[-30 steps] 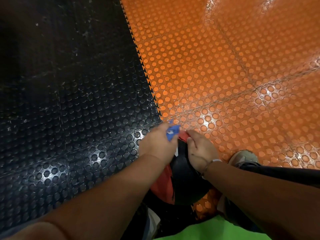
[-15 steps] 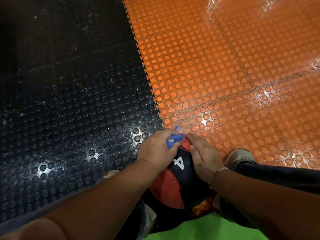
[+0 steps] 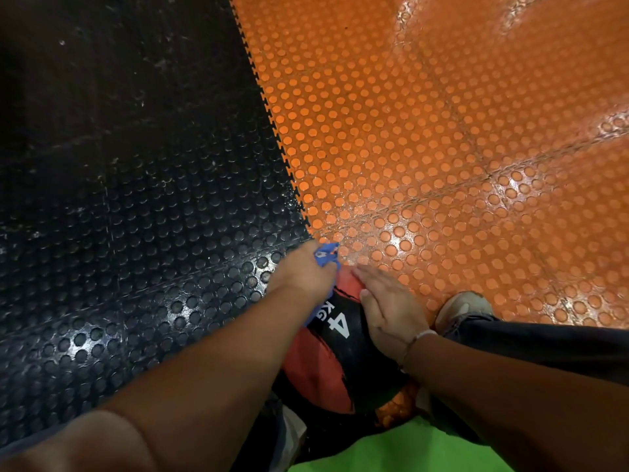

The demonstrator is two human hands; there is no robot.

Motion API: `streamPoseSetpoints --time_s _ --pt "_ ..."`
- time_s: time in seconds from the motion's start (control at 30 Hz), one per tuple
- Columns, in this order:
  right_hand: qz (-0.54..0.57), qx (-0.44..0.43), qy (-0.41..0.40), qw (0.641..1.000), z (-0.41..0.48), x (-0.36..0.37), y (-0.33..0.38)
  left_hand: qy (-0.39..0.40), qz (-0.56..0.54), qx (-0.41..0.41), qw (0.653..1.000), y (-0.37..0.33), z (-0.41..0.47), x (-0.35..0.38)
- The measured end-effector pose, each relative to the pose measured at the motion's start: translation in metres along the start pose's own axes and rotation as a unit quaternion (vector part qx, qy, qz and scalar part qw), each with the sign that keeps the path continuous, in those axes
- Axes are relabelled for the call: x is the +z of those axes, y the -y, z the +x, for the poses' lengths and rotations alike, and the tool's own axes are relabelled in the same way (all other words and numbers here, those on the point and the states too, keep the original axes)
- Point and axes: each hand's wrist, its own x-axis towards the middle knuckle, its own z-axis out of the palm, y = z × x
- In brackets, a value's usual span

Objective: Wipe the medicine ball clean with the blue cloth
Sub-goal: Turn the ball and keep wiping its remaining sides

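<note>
Balls: one round red-and-black rubber medicine ball (image 3: 335, 356), with "4 KG" in white on its upper face.
Cloths: one crumpled blue cloth (image 3: 327, 254).
Hands: two, a left hand (image 3: 303, 275) and a right hand (image 3: 391, 311).
Shoes: one pale shoe (image 3: 463, 306), on the floor just right of the ball.
Floor: black studded rubber tiles (image 3: 136, 233) on the left and orange studded rubber tiles (image 3: 442, 165) on the right, joined by a toothed seam.
Ball position: close in front of the person by the seam, under both hands; its underside is hidden.
Left fingers: clenched round the cloth, which pokes out beyond them against the ball's far upper left.
Right fingers (image 3: 369, 275): straight and released, laid flat on the ball's upper right, with the tips just beside the cloth.
</note>
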Motion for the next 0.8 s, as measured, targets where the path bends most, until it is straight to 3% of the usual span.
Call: streamPoseSetpoints --time_s 0.1,0.27,0.3,0.43,0.53,0.6,0.67,0.73,0.8 --pt "-0.017 0.004 -0.02 1.0 -0.005 0.006 0.0 0.038 0.055 -0.033 0.997 0.006 0.012 -0.012" --pt "0.017 -0.013 -0.028 0.999 -0.006 0.005 -0.012 0.022 0.065 0.129 0.989 -0.01 -0.024 0.002" --pt "0.015 -0.016 -0.029 0.999 -0.006 0.003 -0.011 0.016 0.056 0.128 0.99 -0.007 -0.026 0.003" --pt "-0.031 -0.008 0.002 0.999 -0.009 0.001 0.006 0.018 0.021 -0.035 0.999 0.015 -0.002 -0.011" --pt "-0.037 0.002 0.019 0.999 -0.013 -0.002 0.018 0.037 0.037 -0.048 0.997 0.016 -0.002 -0.014" --pt "0.002 0.015 0.014 1.0 -0.016 -0.007 0.023 0.042 -0.022 -0.044 0.998 0.012 -0.011 -0.015" --pt "0.1 0.061 -0.002 0.993 -0.016 -0.012 0.03 0.05 -0.153 -0.069 0.985 0.007 -0.02 -0.015" --pt "0.215 0.082 -0.018 0.973 -0.015 -0.015 0.045 0.071 -0.319 -0.104 0.939 0.0 -0.031 -0.02" --pt "0.216 0.076 -0.015 0.973 -0.012 -0.016 0.062 0.073 -0.426 -0.079 0.898 -0.006 -0.043 -0.022"
